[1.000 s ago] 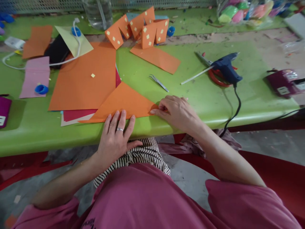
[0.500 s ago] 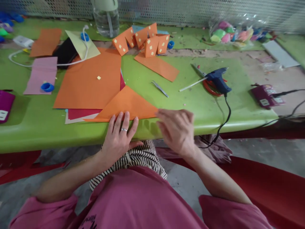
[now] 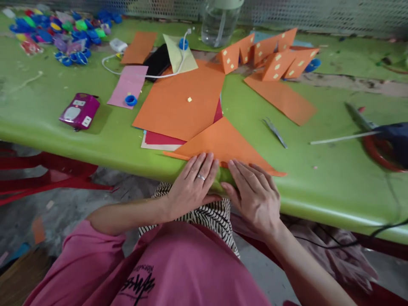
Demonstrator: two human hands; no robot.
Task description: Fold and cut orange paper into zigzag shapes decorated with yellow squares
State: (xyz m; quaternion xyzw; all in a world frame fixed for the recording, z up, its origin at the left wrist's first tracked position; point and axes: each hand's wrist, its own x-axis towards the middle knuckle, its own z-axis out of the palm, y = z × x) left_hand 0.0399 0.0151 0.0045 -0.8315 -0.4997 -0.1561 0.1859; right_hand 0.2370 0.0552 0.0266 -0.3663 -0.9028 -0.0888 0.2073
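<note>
A folded orange paper triangle (image 3: 219, 138) lies at the front edge of the green table (image 3: 111, 151), its long folded side toward me and its point away. My left hand (image 3: 194, 180), with a ring on one finger, rests its outstretched fingertips on the middle of that long edge. Beside it my right hand (image 3: 255, 191) lies with its fingers flat on the right half of the same edge. Neither hand grips anything. Left of the triangle and partly under it is a stack of sheets with a large orange sheet (image 3: 181, 102) on top.
Tweezers (image 3: 274, 132) lie right of the triangle, near scissors (image 3: 366, 119) and a dark blue glue gun (image 3: 397, 138). Dotted orange paper pieces (image 3: 277, 63) stand behind. A purple box-shaped device (image 3: 80, 111) sits left, and a water bottle (image 3: 221, 21) at the back.
My right hand has come from the triangle's right corner inward along its near edge, and its fingers now lie flat. The view has turned left. My left hand stays on the fold.
</note>
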